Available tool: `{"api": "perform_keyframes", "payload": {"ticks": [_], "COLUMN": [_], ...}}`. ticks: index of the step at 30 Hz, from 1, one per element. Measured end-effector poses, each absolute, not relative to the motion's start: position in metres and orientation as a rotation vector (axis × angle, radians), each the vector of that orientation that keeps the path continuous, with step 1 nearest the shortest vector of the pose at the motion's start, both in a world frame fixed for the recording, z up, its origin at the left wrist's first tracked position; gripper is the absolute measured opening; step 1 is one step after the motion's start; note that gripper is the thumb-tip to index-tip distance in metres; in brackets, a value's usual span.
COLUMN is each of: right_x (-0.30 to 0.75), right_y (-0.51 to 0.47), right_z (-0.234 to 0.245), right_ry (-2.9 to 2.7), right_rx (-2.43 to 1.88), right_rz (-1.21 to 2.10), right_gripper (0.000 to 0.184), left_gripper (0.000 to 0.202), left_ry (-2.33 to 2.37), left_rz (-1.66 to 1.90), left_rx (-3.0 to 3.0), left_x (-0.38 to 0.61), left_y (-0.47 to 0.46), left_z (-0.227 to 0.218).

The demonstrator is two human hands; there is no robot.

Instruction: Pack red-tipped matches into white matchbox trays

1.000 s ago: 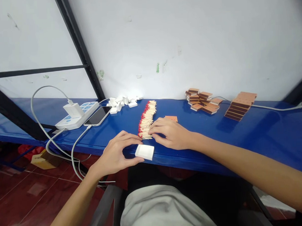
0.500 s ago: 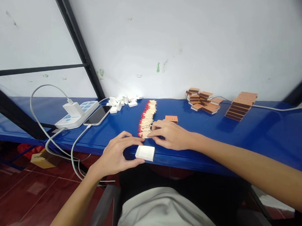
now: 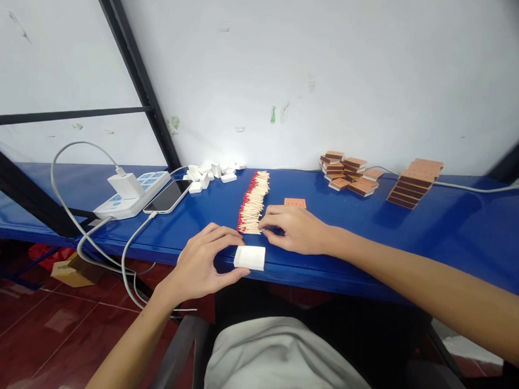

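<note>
A small white matchbox tray [image 3: 250, 258] lies at the table's front edge, its shallow hollow facing up. My left hand [image 3: 206, 260] curves around its left side, with the thumb at the near edge and a finger by the far edge. Just beyond it stretches a long row of matches [image 3: 254, 200], red heads to the left and pale sticks to the right. At the row's near end, the bent fingers of my right hand [image 3: 293, 229] pinch the stick ends. How many sticks they hold is hidden. Behind that hand sits an orange matchbox cover [image 3: 295, 202], partly covered.
White trays [image 3: 215, 172] are heaped by the wall. Brown-orange matchboxes [image 3: 348, 170] form a loose pile, with a neat stack [image 3: 415, 183] to their right. A phone [image 3: 167, 197] and a power strip [image 3: 133, 194] with cables occupy the blue table's [image 3: 459, 243] left side.
My right fingers have shifted slightly right and away from me along the near stick ends. The tray has turned a little and sits slightly farther up in view, still within my left hand.
</note>
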State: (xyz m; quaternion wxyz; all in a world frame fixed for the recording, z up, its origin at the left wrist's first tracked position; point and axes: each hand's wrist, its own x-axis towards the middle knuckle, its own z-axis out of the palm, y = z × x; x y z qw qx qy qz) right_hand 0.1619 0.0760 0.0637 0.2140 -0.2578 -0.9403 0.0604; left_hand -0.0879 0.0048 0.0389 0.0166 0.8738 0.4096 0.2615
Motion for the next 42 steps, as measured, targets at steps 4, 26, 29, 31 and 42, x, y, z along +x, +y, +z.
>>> {"api": "perform_keyframes", "payload": {"ticks": [4, 26, 29, 31, 42], "right_x": [0.163, 0.172, 0.17, 0.169, 0.169], "right_y": [0.072, 0.071, 0.069, 0.069, 0.072], "right_z": [0.067, 0.076, 0.074, 0.073, 0.072], "right_ry": [-2.588, -2.792, -2.787, -2.812, -2.822], "right_rx": [-0.603, -0.549, -0.52, -0.539, -0.597], "right_rz": [0.286, 0.319, 0.321, 0.274, 0.196], "right_gripper": [0.019, 0.045, 0.051, 0.053, 0.053], "left_gripper": [0.038, 0.056, 0.058, 0.059, 0.06], "left_ry": [1.419, 1.549, 1.545, 1.547, 1.563], "left_rz": [0.768, 0.713, 0.703, 0.694, 0.652], "left_rx": [2.659, 2.819, 2.833, 2.841, 2.824], "left_x": [-0.085, -0.081, -0.081, -0.082, -0.083], "left_y": [0.006, 0.006, 0.007, 0.007, 0.007], "left_z": [0.04, 0.033, 0.033, 0.033, 0.032]}}
